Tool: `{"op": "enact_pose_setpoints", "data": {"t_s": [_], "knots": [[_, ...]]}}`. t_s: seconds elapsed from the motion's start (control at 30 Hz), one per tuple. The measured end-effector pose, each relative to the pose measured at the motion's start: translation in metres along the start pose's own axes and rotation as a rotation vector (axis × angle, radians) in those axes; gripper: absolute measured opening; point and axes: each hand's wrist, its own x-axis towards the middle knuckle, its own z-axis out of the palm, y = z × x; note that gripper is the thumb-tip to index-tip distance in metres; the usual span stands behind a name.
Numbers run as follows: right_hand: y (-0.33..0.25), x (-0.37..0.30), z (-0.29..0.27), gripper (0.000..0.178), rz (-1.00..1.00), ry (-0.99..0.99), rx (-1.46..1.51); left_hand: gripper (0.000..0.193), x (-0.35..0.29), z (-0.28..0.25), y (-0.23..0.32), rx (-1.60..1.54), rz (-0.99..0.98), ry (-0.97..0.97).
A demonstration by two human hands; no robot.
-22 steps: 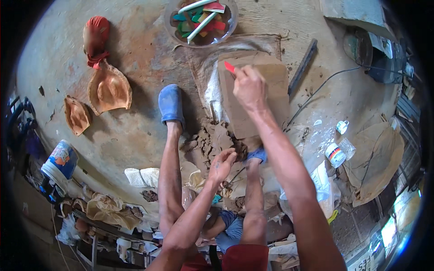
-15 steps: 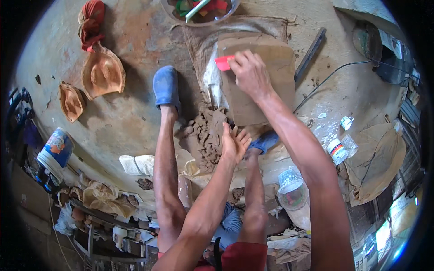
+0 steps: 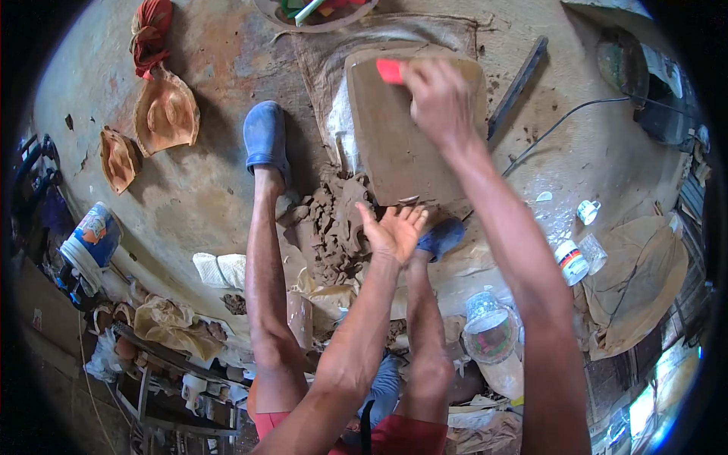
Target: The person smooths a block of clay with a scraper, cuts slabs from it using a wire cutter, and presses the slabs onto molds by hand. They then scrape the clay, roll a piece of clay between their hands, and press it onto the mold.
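The right hand [image 3: 440, 95] keeps its grip closed, slightly blurred, with thumb and fingers pinched on a flat red plastic scraper [image 3: 390, 71] that juts out to the left over the far part of a smooth, roughly rectangular brown clay slab [image 3: 409, 144]; whether the scraper's edge meets the clay, I cannot tell. The left hand [image 3: 393, 232] lies palm up at the slab's near edge, its grip loose with thumb and fingers spread and nothing in it. A small curled scrap of clay [image 3: 409, 199] sits on that edge, just beyond the fingertips. Left of the left hand is a crumbly brown clay heap [image 3: 334, 220] on the floor. The slab rests on a worn brown-and-white cloth sack [image 3: 341, 125], whose border shows along the far and left sides. One blue rubber clog [image 3: 265, 135] stands left of the heap, the other [image 3: 442, 240] beside the left hand. A dark straight bar [image 3: 518, 89] lies right of the slab, with a thin black cable [image 3: 561, 119] near it. Beyond the sack, cut off by the upper border, is a round basin [image 3: 322, 28] of coloured pieces. Farther left lie two hollow orange-brown molds [image 3: 167, 121], the larger touching a knotted red cloth bundle [image 3: 152, 34].
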Motion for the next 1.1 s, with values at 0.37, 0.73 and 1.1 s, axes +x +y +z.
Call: {"op": "enact_pose_setpoints", "data": {"t_s": [0.37,0.73,1.1], "knots": [[-0.050,-0.182,-0.036,0.030,-0.088,-0.401,0.142,0.128,0.010,-0.011,-0.010,-0.060,0.052,-0.114],[0.014,-0.105,-0.017,0.034,-0.018,-0.123,0.033,0.152,0.020,0.001,-0.058,-0.048,-0.026,-0.025],[0.072,-0.042,-0.041,0.029,-0.011,0.070,-0.067,0.157,0.031,-0.004,-0.079,0.091,-0.044,-0.082]]}}
